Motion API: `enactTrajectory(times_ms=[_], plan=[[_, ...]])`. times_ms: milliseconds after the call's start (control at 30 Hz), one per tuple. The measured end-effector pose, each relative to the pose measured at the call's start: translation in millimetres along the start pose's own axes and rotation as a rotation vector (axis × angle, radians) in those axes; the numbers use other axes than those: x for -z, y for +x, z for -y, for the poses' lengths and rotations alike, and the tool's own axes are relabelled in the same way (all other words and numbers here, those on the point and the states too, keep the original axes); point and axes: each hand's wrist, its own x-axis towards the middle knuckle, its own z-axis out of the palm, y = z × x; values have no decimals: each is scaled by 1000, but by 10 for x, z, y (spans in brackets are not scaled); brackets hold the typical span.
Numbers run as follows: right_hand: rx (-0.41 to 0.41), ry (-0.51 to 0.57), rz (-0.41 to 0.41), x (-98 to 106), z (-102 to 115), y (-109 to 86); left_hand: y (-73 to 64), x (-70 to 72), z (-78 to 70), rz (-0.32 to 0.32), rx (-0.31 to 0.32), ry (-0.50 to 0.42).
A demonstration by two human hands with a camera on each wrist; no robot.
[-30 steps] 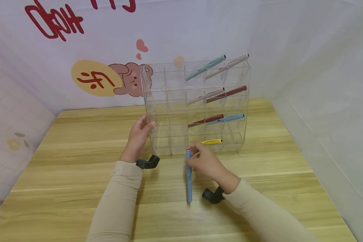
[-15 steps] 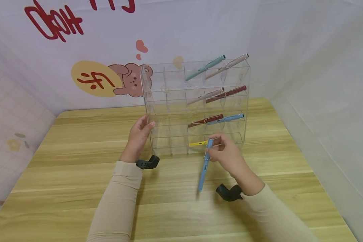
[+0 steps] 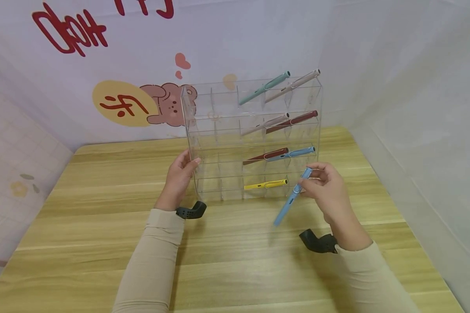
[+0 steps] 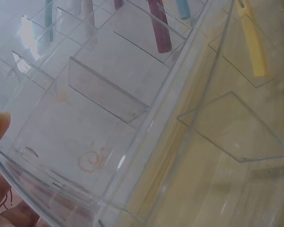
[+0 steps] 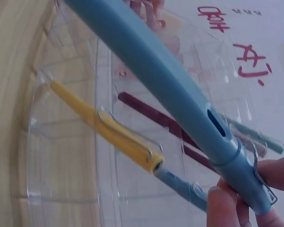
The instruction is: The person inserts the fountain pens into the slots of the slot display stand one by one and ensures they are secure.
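My right hand (image 3: 329, 191) pinches a blue pen (image 3: 291, 198) by its capped end, in front of the rack's lower right corner. The pen slants, its free end pointing down and left; in the right wrist view the blue pen (image 5: 165, 85) crosses close before the camera, clip by the fingers. A clear acrylic pen rack (image 3: 231, 182) stands upright on the table, divided into tiers and compartments. My left hand (image 3: 180, 176) grips its left side panel, thumb on the front. Lowest in the rack lies a yellow pen (image 3: 266, 184), to the left of my right hand.
Higher tiers hold a dark red pen (image 3: 266, 156), another blue pen (image 3: 297, 153), a second dark red pen (image 3: 293, 121), pale pens and a teal pen (image 3: 264, 88). The wooden table (image 3: 102, 195) meets a printed white cloth (image 3: 258, 39) behind.
My right hand has moved right and slightly away with the blue pen, which has tilted from upright in view to slanted. The yellow pen is uncovered. My left hand stays on the rack.
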Motion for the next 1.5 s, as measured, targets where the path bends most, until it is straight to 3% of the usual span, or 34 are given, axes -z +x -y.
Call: enactTrajectory(times_ms=[233,500,767,1033,1500], plan=[[29,57,-157,146,0,50,3,7,7,3,-3,3],[-4,134,-352,207,-4,118,-5,1,6,-4,-14,4],[34,211,-455,228,-54,168,-4,4,-2,-10,-6,-3],[92,323,-532,197,-151,193,-8,0,-5,-5,2,3],[120,283,-510,6,-407,234,1,-4,5,-3,-15,-12]])
